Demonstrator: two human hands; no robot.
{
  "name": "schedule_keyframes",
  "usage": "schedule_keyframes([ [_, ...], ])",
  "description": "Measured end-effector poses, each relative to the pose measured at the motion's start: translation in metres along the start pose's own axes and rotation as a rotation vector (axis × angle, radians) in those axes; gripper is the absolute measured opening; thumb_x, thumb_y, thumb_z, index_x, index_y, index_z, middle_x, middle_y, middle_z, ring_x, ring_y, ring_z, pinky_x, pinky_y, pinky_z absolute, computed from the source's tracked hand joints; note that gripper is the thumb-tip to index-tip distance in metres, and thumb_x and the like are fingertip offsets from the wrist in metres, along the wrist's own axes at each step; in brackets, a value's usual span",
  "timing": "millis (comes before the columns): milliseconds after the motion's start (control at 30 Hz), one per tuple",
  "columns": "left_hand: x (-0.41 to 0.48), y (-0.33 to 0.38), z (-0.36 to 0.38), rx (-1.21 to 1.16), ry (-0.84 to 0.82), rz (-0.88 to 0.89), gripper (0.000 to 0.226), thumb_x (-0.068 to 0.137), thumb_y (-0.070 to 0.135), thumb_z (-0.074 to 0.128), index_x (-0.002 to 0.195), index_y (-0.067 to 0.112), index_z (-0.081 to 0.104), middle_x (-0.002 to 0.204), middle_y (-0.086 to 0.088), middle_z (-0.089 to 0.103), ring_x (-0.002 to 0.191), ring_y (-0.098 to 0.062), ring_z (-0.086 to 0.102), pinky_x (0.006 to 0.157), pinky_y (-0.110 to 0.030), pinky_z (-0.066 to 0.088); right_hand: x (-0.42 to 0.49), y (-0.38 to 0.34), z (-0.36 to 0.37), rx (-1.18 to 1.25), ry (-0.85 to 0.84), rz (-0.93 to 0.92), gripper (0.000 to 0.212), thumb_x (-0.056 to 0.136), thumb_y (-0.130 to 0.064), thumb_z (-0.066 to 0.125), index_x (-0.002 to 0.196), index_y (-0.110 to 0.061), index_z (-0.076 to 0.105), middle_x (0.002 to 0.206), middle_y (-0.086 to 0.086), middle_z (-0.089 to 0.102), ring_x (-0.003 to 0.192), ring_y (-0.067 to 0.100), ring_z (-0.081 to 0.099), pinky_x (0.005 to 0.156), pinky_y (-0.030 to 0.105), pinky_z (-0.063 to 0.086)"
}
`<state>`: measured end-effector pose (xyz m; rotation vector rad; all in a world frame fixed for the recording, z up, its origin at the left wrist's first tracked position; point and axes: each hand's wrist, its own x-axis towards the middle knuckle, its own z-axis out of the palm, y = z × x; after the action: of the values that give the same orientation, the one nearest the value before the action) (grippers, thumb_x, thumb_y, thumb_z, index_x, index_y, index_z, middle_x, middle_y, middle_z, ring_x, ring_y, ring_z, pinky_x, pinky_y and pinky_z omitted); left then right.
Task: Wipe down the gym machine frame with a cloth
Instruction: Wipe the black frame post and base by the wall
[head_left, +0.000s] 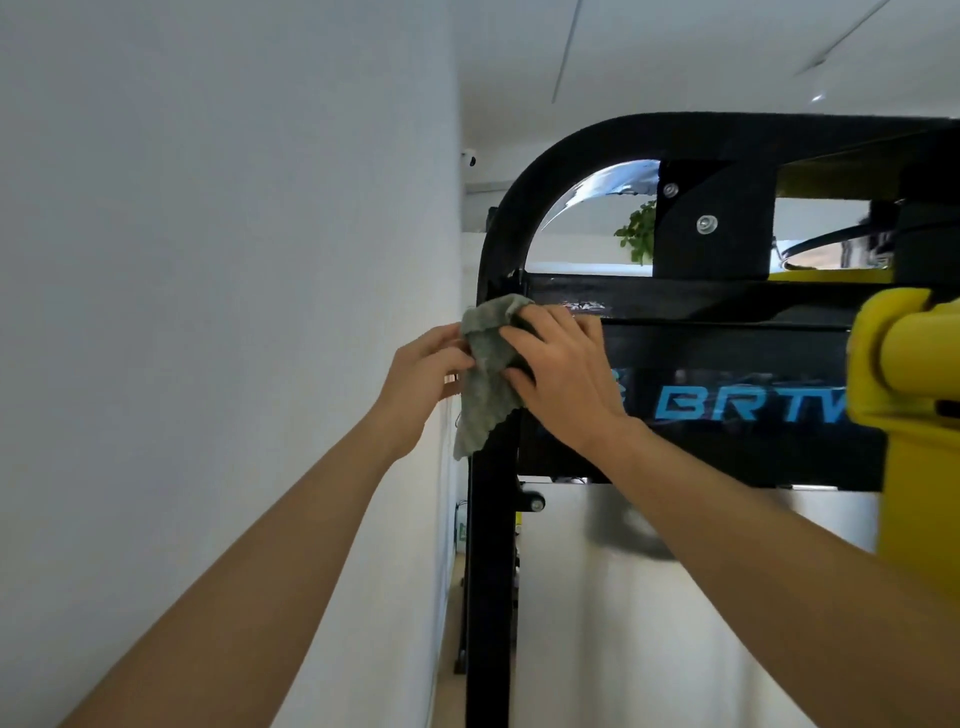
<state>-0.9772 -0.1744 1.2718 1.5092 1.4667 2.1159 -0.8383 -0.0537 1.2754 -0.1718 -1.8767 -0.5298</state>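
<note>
Reaching up from below, both bare arms meet at the cloth. It lies over the black frame, just where the upright post joins the cross beam. The left hand holds the cloth's left edge with curled fingers, very near the white wall. The right hand lies flat on the cloth with its fingers a little spread. It presses the cloth on the post and on the edge of the dark panel with blue letters.

I see some risks. The gap between post and wall looks narrow, so a long stroke may scrape the left knuckles on the wall. The lower corner of the cloth hangs loose. If the left hand lets go while the right palm only presses, the cloth may slip and drop behind the machine.

Further right, the yellow part stands close to the right forearm, and a wide sweep could knock against it. Furthest, the curved top corner is high overhead. With arms stretched so far the pressure becomes weak, so I think dust or streaks may remain there and on the wall side.
</note>
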Motion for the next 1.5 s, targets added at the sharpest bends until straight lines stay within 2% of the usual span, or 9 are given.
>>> schedule_keyframes([
  [100, -0.007, -0.008, 0.003, -0.003, 0.003, 0.022, 0.032, 0.098, 0.01, 0.059, 0.126, 0.022, 0.068, 0.115, -0.002, 0.075, 0.106, -0.015, 0.071, 0.084, -0.026, 0.059, -0.026, -0.01, 0.007, 0.041, 0.014, 0.051, 0.029, 0.086, -0.021, 0.075, 0.113, -0.009, 0.073, 0.125, 0.01, 0.067, 0.112, 0.03, 0.06, 0.096, 0.041, 0.039],
  [267, -0.027, -0.037, 0.005, 0.053, 0.059, 0.028, 0.031, 0.096, 0.016, 0.069, 0.126, 0.019, 0.066, 0.111, -0.002, 0.076, 0.097, -0.01, 0.074, 0.075, -0.018, 0.057, -0.064, -0.025, 0.021, 0.084, 0.051, 0.074, 0.021, 0.085, -0.017, 0.077, 0.102, -0.005, 0.076, 0.112, 0.013, 0.071, 0.098, 0.032, 0.065, 0.086, 0.043, 0.047],
  [500, -0.054, -0.078, 0.001, 0.12, 0.098, -0.099, 0.027, 0.093, 0.027, 0.073, 0.119, 0.018, 0.072, 0.1, 0.004, 0.079, 0.093, -0.008, 0.074, 0.073, -0.013, 0.055, -0.115, -0.043, 0.04, 0.107, 0.049, 0.091, 0.023, 0.087, -0.017, 0.076, 0.108, -0.009, 0.074, 0.112, 0.008, 0.07, 0.1, 0.026, 0.064, 0.088, 0.036, 0.044],
  [633, -0.07, -0.1, 0.0, 0.162, 0.126, -0.159, 0.014, 0.092, 0.03, 0.074, 0.105, 0.027, 0.075, 0.09, 0.014, 0.078, 0.085, 0.002, 0.072, 0.067, -0.008, 0.051, -0.144, -0.052, 0.052, 0.052, 0.035, 0.014, 0.023, 0.088, -0.017, 0.075, 0.109, -0.009, 0.074, 0.111, 0.008, 0.072, 0.101, 0.027, 0.065, 0.092, 0.038, 0.046],
  [800, -0.095, -0.131, -0.001, 0.164, 0.102, -0.206, 0.015, 0.093, 0.026, 0.074, 0.107, 0.028, 0.074, 0.099, 0.007, 0.077, 0.093, -0.01, 0.074, 0.077, -0.021, 0.059, -0.187, -0.062, 0.063, 0.011, 0.006, -0.05, 0.024, 0.091, -0.017, 0.072, 0.113, -0.009, 0.073, 0.12, 0.008, 0.071, 0.119, 0.028, 0.062, 0.101, 0.041, 0.041],
  [967, -0.121, -0.157, 0.001, 0.122, 0.107, -0.274, 0.023, 0.093, 0.023, 0.074, 0.115, 0.022, 0.072, 0.105, 0.002, 0.076, 0.099, -0.015, 0.073, 0.084, -0.03, 0.062, -0.223, -0.077, 0.071, 0.085, 0.024, 0.058, 0.022, 0.094, -0.012, 0.07, 0.115, -0.005, 0.073, 0.117, 0.011, 0.071, 0.113, 0.028, 0.064, 0.092, 0.039, 0.048],
  [1133, -0.142, -0.172, 0.006, 0.083, 0.159, -0.302, 0.024, 0.091, 0.02, 0.076, 0.113, 0.025, 0.069, 0.106, 0.004, 0.075, 0.095, -0.013, 0.074, 0.078, -0.025, 0.061, -0.242, -0.09, 0.076, 0.122, 0.068, 0.151, 0.021, 0.099, -0.017, 0.063, 0.111, -0.003, 0.074, 0.112, 0.012, 0.072, 0.109, 0.028, 0.065, 0.09, 0.039, 0.051],
  [1333, -0.165, -0.193, 0.01, 0.112, 0.209, -0.342, 0.023, 0.086, 0.02, 0.081, 0.105, 0.023, 0.068, 0.106, 0.006, 0.074, 0.099, -0.013, 0.072, 0.087, -0.031, 0.061, -0.275, -0.099, 0.08, 0.181, 0.058, 0.247, 0.041, 0.108, -0.025, 0.04, 0.11, 0.0, 0.073, 0.101, 0.015, 0.072, 0.089, 0.029, 0.064, 0.08, 0.038, 0.056],
  [1500, -0.186, -0.207, 0.006, 0.092, 0.178, -0.396, 0.027, 0.086, 0.015, 0.08, 0.112, 0.019, 0.072, 0.106, 0.006, 0.076, 0.099, -0.013, 0.073, 0.092, -0.037, 0.06, -0.3, -0.112, 0.083, 0.351, -0.082, 0.439, 0.026, 0.09, 0.0, 0.068, 0.116, 0.004, 0.07, 0.095, 0.017, 0.072, 0.078, 0.032, 0.067, 0.069, 0.041, 0.06],
])
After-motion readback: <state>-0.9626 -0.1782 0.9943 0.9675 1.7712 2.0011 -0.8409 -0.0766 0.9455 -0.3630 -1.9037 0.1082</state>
